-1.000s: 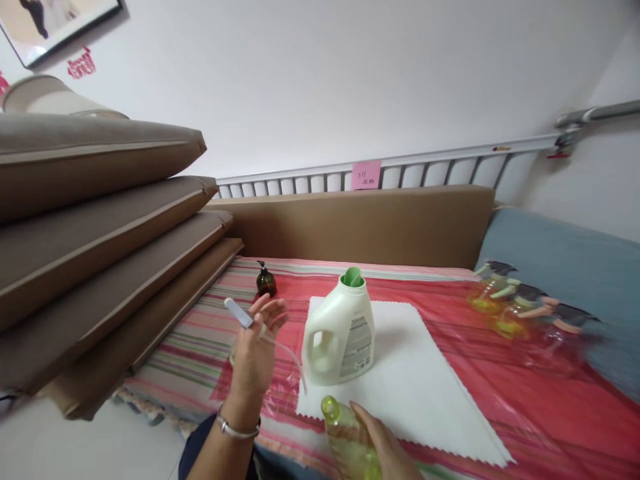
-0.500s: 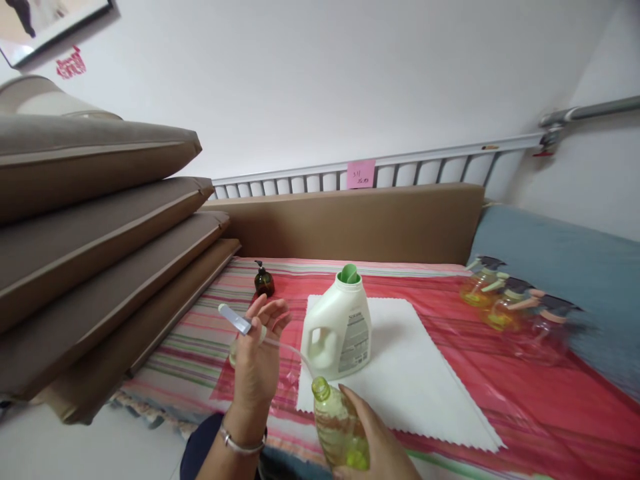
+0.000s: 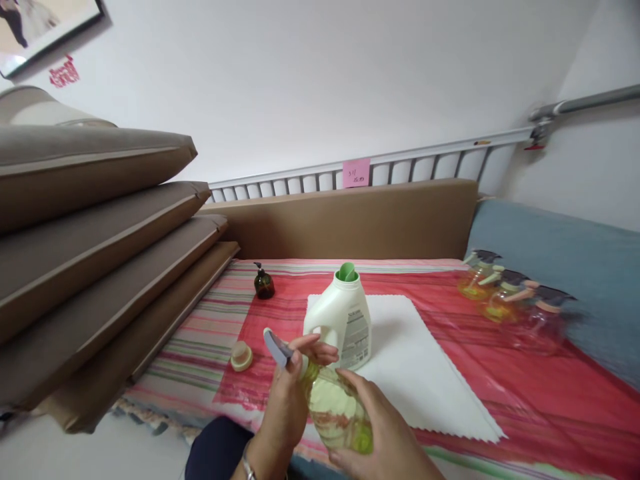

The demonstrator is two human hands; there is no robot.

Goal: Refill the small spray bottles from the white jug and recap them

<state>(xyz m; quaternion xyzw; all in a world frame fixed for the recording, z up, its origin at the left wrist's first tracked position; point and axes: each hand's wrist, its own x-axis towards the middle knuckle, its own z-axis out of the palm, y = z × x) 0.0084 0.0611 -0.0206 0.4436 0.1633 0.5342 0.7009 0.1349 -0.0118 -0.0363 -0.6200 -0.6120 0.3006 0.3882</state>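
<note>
Above the near edge of the red striped bed cover (image 3: 500, 373), the right hand (image 3: 387, 437) grips a clear yellow-green plastic bottle (image 3: 337, 413) while the left hand (image 3: 287, 400) pinches a grey-triggered spray head (image 3: 277, 347) at its neck.

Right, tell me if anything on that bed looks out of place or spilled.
No spill shows. The white jug stands uncapped on the white cloth, and a small cap lies loose on the striped cover, away from the jug. Three spray bottles lie tipped over by the blue pillow.
</note>
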